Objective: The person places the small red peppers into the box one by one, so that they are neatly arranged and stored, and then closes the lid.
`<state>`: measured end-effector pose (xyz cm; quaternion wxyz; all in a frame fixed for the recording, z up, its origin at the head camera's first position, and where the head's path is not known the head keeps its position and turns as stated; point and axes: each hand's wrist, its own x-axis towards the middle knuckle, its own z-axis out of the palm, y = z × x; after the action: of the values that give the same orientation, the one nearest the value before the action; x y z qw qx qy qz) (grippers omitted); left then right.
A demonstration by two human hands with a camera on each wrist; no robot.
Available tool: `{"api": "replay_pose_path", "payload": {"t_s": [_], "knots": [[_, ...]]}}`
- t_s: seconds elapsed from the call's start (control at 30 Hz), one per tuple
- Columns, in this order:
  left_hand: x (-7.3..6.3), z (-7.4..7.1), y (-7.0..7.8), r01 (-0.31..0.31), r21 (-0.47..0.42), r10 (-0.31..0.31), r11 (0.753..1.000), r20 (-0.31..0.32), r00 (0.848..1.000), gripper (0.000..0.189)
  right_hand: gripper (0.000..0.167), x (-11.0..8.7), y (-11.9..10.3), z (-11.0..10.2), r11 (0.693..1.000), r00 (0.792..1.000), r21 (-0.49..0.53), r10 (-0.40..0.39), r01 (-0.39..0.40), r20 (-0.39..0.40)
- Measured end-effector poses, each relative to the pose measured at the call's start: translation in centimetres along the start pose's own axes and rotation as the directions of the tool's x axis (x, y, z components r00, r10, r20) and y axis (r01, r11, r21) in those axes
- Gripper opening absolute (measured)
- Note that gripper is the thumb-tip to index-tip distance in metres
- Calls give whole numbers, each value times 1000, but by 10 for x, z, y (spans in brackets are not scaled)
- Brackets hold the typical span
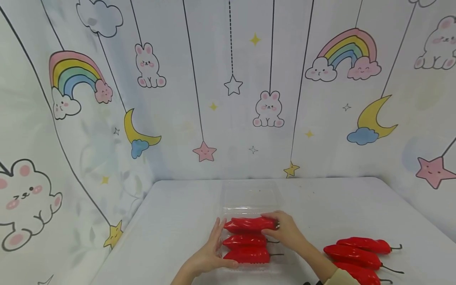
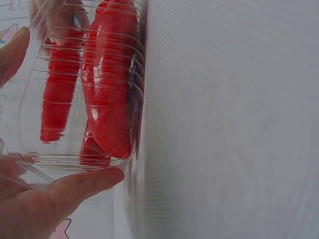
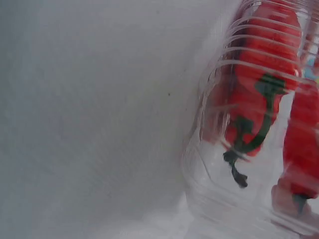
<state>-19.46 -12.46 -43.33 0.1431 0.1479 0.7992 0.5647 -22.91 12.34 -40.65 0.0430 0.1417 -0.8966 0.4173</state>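
A clear plastic box [image 1: 249, 268] stands on the table, its clear lid [image 1: 251, 196] laid back behind it. My left hand [image 1: 206, 255] holds the left end of the box, fingers along the side and thumb at the near corner. With my right hand [image 1: 287, 231] I grip a red chili pepper [image 1: 246, 225] by its stem end, at the far side of the box. Two more red peppers, a middle one [image 1: 245, 240] and a near one [image 1: 247, 255], lie side by side in the box. Their dark stems [image 3: 269, 114] show through the wall in the right wrist view.
Three red peppers [image 1: 352, 256] lie in a stack of rows at the right of the white table [image 1: 178, 209], stems pointing right. A pale curtain [image 1: 171, 118] with cartoon rabbits, stars and rainbows rises behind and along both sides.
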Motion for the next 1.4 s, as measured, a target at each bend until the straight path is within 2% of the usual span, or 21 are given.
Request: {"api": "replay_pose_path", "payload": {"t_s": [0.6,0.9,1.07,1.4], "knots": [[2,0,-1,-11,16,11,1000,-1,1000,112,45,3,-4,17,999,997,8,43,-44,72],[2,0,-3,-9,20,9,1000,-1,1000,112,48,4,-8,20,999,995,-16,32,-30,90],[2,1,-3,-10,19,10,1000,-2,1000,112,48,5,-8,22,1000,994,-28,-4,6,105],[2,1,-2,-11,19,11,1000,-2,1000,112,47,5,-9,24,999,993,-10,-31,32,114]]}}
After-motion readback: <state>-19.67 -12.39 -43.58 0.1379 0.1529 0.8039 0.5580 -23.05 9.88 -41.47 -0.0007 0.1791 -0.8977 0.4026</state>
